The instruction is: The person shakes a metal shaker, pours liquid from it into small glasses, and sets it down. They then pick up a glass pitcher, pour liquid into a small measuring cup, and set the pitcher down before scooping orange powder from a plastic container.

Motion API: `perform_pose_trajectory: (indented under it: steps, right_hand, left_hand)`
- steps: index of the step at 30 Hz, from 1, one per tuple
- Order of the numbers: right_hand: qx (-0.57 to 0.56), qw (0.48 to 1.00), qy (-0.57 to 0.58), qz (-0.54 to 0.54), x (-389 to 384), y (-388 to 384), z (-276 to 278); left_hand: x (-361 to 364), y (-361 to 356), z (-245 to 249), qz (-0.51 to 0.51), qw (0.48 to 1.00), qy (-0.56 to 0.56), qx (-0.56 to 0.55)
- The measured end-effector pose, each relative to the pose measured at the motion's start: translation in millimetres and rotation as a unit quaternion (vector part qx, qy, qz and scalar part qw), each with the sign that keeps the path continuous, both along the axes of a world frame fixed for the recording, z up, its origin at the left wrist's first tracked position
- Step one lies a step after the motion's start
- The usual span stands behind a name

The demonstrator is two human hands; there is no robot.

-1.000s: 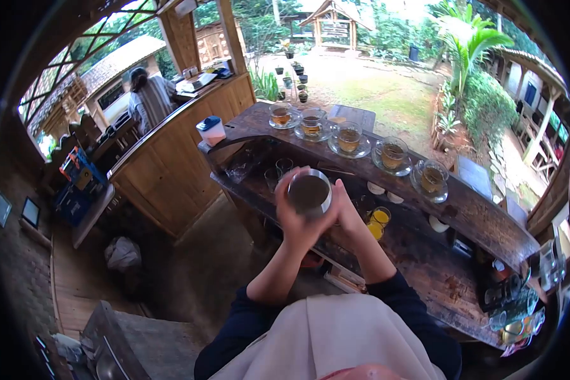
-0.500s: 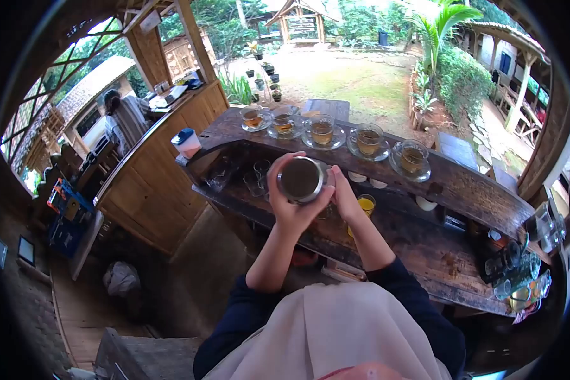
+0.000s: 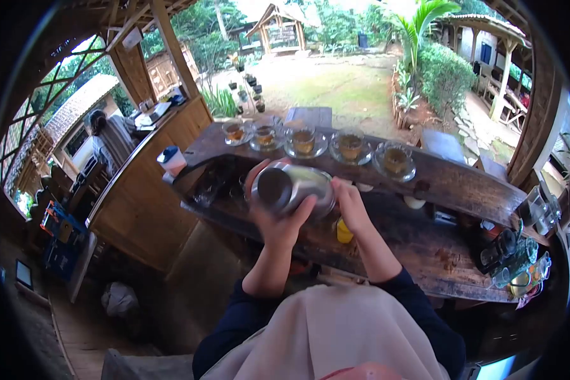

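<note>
Canister [image 3: 305, 193]: held in the air above the counter [image 3: 424, 247], tilted, dark end [image 3: 275, 188] toward the left. Left hand [image 3: 277, 227]: fingers closed around the canister, gripping near the dark end. Right hand [image 3: 353, 209]: at the opposite end; cannot tell whether gripping, fingers partly hidden. Beyond, on the ledge [image 3: 475, 190]: five cups [image 3: 303, 140] on saucers [image 3: 410, 172]. Near the right hand: yellow glass [image 3: 344, 232].

We see a silver metal container [image 3: 310, 189] with a dark brown end [image 3: 274, 188], a bright yellow drink [image 3: 344, 232], amber tea [image 3: 303, 144] in clear cups [image 3: 350, 145] and a dark brown counter [image 3: 418, 237]. We wear a beige cloth [image 3: 323, 329] and navy sleeves [image 3: 418, 310]. Far left, we see a blue lid [image 3: 168, 153] and a grey-and-white striped shirt [image 3: 114, 142].
</note>
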State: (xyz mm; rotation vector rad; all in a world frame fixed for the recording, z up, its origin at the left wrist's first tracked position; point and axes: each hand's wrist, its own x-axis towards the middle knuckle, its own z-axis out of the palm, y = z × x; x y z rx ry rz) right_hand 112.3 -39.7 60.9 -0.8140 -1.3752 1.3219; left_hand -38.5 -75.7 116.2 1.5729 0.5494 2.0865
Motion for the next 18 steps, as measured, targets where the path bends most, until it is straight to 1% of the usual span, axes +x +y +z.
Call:
perform_pose_trajectory:
  steps: [1, 2, 3, 4, 6, 8, 9, 10, 11, 12, 14, 15, 16, 17, 18]
  right_hand:
    - [0.039, 0.999, -0.017, -0.023, 2.9, 2.0, 1.3]
    - [0.170, 0.985, -0.024, -0.012, 0.6, -13.9, 30.5]
    - [0.294, 0.955, -0.031, -0.001, -1.7, -33.9, 59.6]
    - [0.391, 0.919, -0.047, -0.001, -3.5, -41.8, 74.4]
    - [0.480, 0.876, -0.040, 0.034, -5.2, -49.5, 87.7]
    - [0.494, 0.864, -0.080, -0.054, -2.4, -28.1, 65.2]
    - [0.366, 0.927, -0.040, -0.072, -1.5, -21.5, 52.0]
    - [0.177, 0.983, 0.032, -0.025, 1.0, -7.6, 32.9]
    - [0.015, 0.997, 0.034, 0.066, 13.2, 17.3, 8.3]
    - [-0.040, 0.995, 0.085, 0.019, 4.1, 16.1, 1.7]
    - [-0.085, 0.994, 0.064, -0.039, -3.5, 3.7, -5.1]
    - [0.031, 0.998, -0.037, -0.044, 7.6, 13.3, -16.6]
    - [0.025, 0.998, -0.037, -0.043, 9.3, 4.6, 3.2]
    - [0.224, 0.971, -0.054, -0.057, 12.4, -12.5, 45.1]
    - [0.413, 0.906, -0.067, -0.069, 14.5, -27.8, 75.3]
  left_hand:
    - [-0.3, -11.3, 8.4, 0.024, 0.996, -0.021, 0.079]
    - [-2.0, -29.5, 15.7, 0.047, 0.987, -0.039, 0.147]
    - [2.2, -46.4, 22.4, 0.062, 0.964, -0.068, 0.248]
    - [6.2, -59.4, 27.6, 0.074, 0.929, -0.098, 0.348]
    - [-6.4, -77.2, 23.4, 0.065, 0.880, -0.081, 0.463]
    - [4.3, -58.1, 20.2, 0.030, 0.916, -0.016, 0.399]
    - [13.0, -32.7, 12.2, 0.033, 0.917, -0.016, 0.397]
    - [23.2, 2.6, 0.9, 0.083, 0.951, 0.008, 0.298]
    - [28.5, 24.1, -3.2, 0.131, 0.972, 0.031, 0.195]
    - [19.8, 29.6, 0.7, 0.077, 0.988, 0.137, -0.013]
    - [20.5, 24.4, 8.2, 0.089, 0.988, 0.119, 0.037]
    - [19.2, 17.1, 12.7, 0.085, 0.982, 0.091, 0.143]
    - [15.7, 0.6, 16.2, 0.079, 0.966, 0.069, 0.238]
    - [15.6, -19.8, 22.0, 0.059, 0.951, 0.013, 0.302]
    - [17.4, -37.3, 25.6, 0.038, 0.930, -0.041, 0.363]
